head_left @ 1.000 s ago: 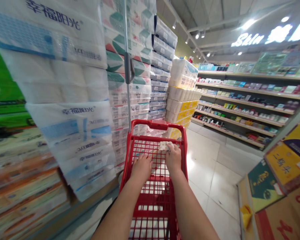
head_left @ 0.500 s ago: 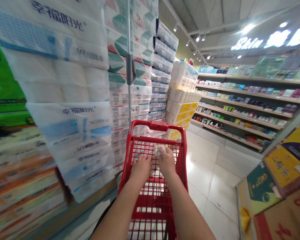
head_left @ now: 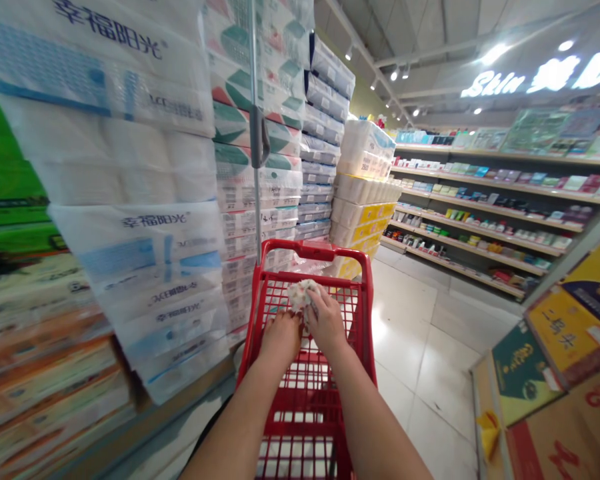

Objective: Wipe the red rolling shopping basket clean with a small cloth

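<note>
Cloth [head_left: 300,292], white, crumpled: one, over the red cart [head_left: 317,251], pinched by the right hand [head_left: 326,321]. Left hand [head_left: 281,337]: just beside (cannot tell its grip). Handling, probably: firm hold, even pressure.

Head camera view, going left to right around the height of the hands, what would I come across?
Orange-and-white packs, white packs with blue print, left hand, right hand, dark-green box, yellow box.

Glossy pale tiled floor [head_left: 405,333] — a red shopping cart [head_left: 307,401] on it
</note>
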`<state>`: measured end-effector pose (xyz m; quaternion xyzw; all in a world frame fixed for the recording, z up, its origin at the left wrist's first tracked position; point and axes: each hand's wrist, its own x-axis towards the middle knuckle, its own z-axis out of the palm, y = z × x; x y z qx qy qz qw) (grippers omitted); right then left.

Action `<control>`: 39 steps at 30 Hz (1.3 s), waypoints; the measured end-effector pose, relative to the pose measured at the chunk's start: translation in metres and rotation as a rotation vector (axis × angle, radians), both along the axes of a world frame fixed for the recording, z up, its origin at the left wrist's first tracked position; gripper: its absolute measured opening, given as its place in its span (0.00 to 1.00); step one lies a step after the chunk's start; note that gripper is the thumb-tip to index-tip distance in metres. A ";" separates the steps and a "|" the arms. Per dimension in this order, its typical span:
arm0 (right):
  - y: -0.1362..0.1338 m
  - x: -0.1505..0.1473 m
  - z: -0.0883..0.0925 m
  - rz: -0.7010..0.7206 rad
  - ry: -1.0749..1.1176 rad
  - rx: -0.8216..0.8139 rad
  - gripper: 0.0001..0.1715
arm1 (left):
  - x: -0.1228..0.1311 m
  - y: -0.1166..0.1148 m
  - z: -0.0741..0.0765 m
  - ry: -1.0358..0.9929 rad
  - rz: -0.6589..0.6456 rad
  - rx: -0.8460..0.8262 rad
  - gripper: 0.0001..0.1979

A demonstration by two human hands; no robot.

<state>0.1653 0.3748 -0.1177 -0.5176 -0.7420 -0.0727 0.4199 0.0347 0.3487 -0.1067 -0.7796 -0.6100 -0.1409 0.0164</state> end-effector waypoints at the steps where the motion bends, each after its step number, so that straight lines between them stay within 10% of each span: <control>1: -0.001 -0.004 0.000 -0.019 -0.036 -0.028 0.21 | 0.000 0.000 0.000 -0.001 -0.002 0.002 0.18; 12: 0.005 0.010 -0.001 -0.325 0.033 -0.142 0.24 | -0.001 -0.001 0.001 -0.053 -0.027 0.008 0.16; 19: 0.007 -0.004 -0.006 -0.051 -0.104 -0.181 0.22 | -0.002 0.001 -0.001 -0.028 -0.027 -0.002 0.18; 27: 0.007 -0.003 -0.006 -0.243 -0.068 -0.101 0.29 | -0.001 0.002 -0.002 -0.029 -0.023 0.006 0.17; 39: 0.002 -0.006 0.002 -0.086 -0.119 -0.163 0.17 | -0.001 0.001 0.001 -0.028 -0.027 -0.027 0.18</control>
